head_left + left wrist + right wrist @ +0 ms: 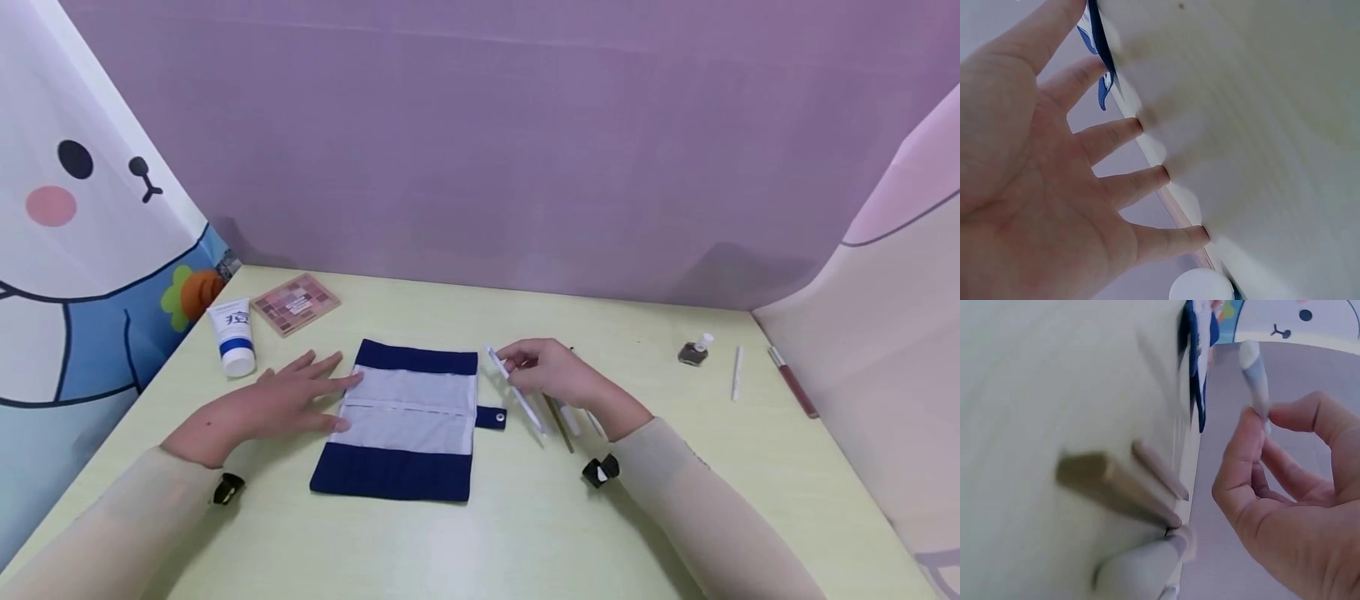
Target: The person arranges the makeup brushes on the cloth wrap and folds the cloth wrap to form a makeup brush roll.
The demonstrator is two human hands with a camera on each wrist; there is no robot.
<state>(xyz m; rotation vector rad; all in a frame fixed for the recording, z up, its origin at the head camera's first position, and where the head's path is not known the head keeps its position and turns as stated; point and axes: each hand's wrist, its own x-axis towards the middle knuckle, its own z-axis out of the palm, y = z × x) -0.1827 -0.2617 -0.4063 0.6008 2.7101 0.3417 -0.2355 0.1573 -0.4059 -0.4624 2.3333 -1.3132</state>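
An unrolled fabric pouch (pixel 408 432), navy at both ends with pale pockets between, lies flat at the middle of the table. Its snap strap (pixel 491 417) sticks out to the right. My left hand (pixel 288 404) has spread, straight fingers; thumb and index finger rest at the pouch's left edge, the other fingertips on the table. Between thumb and fingertips my right hand (pixel 553 368) pinches a slim white pen (pixel 529 408), tilted and raised just right of the pouch. Under that hand lie a brown stick (pixel 559 425) and several pale pens (pixel 571 420), partly hidden by the wrist.
At the back left stand a white tube (pixel 232 333) with a blue band and a pink eyeshadow palette (pixel 297 304). To the right lie a small dark bottle (pixel 693 353), a white stick (pixel 737 373) and a reddish-brown tube (pixel 795 385). A purple cloth (pixel 480 167) hangs behind the table.
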